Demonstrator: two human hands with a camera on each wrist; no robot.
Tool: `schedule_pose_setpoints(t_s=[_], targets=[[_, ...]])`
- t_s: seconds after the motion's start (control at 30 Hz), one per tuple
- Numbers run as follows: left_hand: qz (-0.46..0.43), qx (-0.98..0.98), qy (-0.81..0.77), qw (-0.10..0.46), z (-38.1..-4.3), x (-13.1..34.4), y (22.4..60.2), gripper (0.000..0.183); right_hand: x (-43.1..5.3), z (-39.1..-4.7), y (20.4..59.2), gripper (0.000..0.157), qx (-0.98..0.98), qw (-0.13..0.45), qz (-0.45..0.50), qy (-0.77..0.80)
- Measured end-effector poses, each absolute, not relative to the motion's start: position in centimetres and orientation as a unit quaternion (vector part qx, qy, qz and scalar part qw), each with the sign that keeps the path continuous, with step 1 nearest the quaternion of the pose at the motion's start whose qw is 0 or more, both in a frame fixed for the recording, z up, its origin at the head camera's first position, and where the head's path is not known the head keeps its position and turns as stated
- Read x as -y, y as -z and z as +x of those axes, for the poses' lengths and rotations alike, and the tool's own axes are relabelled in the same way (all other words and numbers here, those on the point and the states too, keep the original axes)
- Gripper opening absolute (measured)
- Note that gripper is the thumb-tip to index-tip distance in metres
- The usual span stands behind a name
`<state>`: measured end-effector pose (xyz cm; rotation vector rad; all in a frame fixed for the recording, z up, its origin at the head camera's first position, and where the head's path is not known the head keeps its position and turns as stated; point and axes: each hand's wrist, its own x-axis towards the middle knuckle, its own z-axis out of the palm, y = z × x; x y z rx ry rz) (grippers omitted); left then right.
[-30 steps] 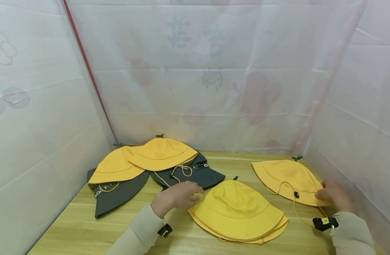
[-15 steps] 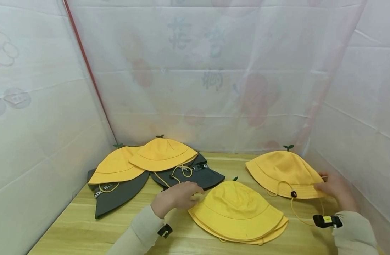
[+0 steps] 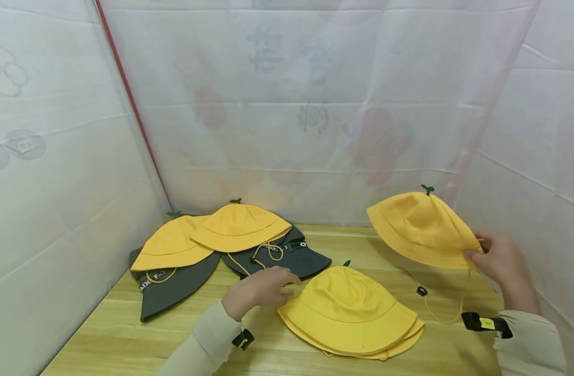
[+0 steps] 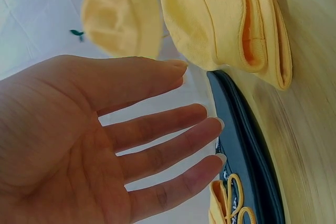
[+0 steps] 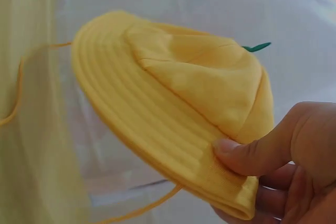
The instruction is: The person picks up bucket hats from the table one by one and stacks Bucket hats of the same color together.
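Note:
My right hand (image 3: 500,261) pinches the brim of a yellow bucket hat (image 3: 423,227), thumb on the upper face, and holds it raised over the table at the right. A green sprout tops its crown, and its yellow cord with a black toggle (image 3: 421,291) dangles below. In the right wrist view the thumb (image 5: 247,156) presses the stitched brim. My left hand (image 3: 263,292) is beside a stack of yellow bucket hats (image 3: 350,313) at front centre, its fingertips right at the brim. In the left wrist view its fingers (image 4: 163,129) are spread and relaxed, holding nothing.
Two yellow hats (image 3: 242,227) at the back left lie over dark bucket hats (image 3: 174,295) with lettered bands. Pale printed sheets (image 3: 287,130) enclose the wooden table (image 3: 113,334) at the back and both sides. A red strip (image 3: 132,102) runs down the left corner.
My right hand has lifted the yellow bucket hat by its brim, up off the table, and its cord now hangs down. The left hand and the other hats have stayed put.

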<state>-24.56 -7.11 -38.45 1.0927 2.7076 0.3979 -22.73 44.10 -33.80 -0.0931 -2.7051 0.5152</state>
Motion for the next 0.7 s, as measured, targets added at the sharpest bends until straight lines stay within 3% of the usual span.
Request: schedule_pose_setpoints(t_s=[0.7], targets=[[0.371,-0.913,-0.138,0.102,-24.7,7.1,38.4,0.035,-35.1,-17.4,27.9,0.033,0.877,0.399,-0.021,-0.266]])
